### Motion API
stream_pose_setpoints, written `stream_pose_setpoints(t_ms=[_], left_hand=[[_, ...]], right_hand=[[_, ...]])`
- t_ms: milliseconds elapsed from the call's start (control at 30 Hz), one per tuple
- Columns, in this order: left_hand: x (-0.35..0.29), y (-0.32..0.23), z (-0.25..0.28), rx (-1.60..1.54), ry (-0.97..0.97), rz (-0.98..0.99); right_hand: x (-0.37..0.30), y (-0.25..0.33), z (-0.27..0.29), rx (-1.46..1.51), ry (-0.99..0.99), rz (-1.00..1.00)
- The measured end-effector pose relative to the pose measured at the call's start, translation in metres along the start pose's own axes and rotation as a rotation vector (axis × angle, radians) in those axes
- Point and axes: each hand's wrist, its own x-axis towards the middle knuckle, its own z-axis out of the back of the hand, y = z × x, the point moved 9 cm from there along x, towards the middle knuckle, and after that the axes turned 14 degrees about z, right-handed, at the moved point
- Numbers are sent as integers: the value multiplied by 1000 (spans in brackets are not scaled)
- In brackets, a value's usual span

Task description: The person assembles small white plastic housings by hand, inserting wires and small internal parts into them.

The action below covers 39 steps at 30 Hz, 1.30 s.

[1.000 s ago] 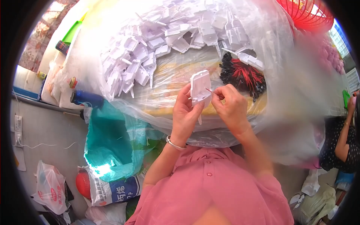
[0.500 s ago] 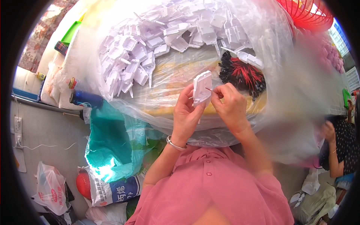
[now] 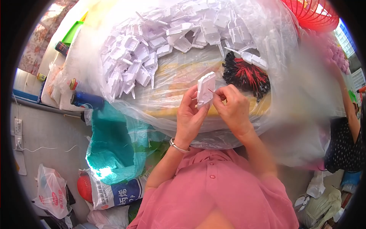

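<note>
My left hand [image 3: 189,116] is closed round a white plastic housing [image 3: 206,88], a shallow shell held tilted up above the table's near edge. Pinched in my right hand [image 3: 232,107] is a thin red wire [image 3: 211,91], its tip at the inner face of the housing. The rest of that wire is hidden by my fingers. Just beyond my right hand lies a bundle of red and black wires [image 3: 249,74]. A large heap of similar white plastic housings [image 3: 141,53] spreads over the far side of the table.
Clear plastic sheeting [image 3: 167,103] covers the table. A teal bag [image 3: 110,141] hangs at the near left, beside a dark blue cylinder [image 3: 87,100]. At the far right stands a red basket [image 3: 312,13]. Another person's arm [image 3: 347,103] shows at the right edge.
My hands have barely moved; the wire stays at the housing. At the right edge, the other person's arm has shifted from bent to reaching up toward the table.
</note>
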Motion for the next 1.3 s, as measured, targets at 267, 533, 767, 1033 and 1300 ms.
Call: stream_pose_setpoints(t_ms=[267, 533, 767, 1033, 1300], left_hand=[[-3, -4, -1, 9, -1, -61], [-3, -3, -2, 152, -51, -111], [-11, -18, -5, 380, -80, -276], [33, 11, 24, -28, -106, 143], [47, 14, 51, 320, -275, -43]], right_hand=[[0, -6, -1, -26, -18, -36], [-3, -14, -6, 90, -22, -86], [-14, -38, -31, 730, -114, -247], [-18, -48, -59, 861, 10, -250], [9, -16, -5, 310, -98, -61]])
